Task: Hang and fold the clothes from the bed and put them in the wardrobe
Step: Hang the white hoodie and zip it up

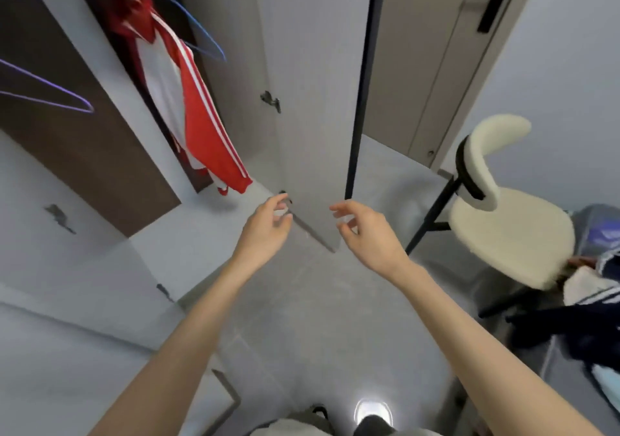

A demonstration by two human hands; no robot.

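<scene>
A red jacket with white stripes (pixel 201 123) hangs on a hanger inside the open wardrobe (pixel 84 127) at upper left. Beside it hang an empty blue hanger (pixel 204 41) and an empty purple hanger (pixel 50 95). My left hand (pixel 268 231) and my right hand (pixel 365 234) reach forward in front of the wardrobe door's lower edge, fingers loosely curled, holding nothing. A heap of clothes (pixel 590 304), dark blue with white stripes among them, lies at the right edge.
The open grey wardrobe door (pixel 315 100) stands straight ahead. A cream chair (pixel 503 221) with black legs is on the right, next to the clothes. Grey floor (pixel 318 318) lies below my arms. A closed door (pixel 419 66) is behind.
</scene>
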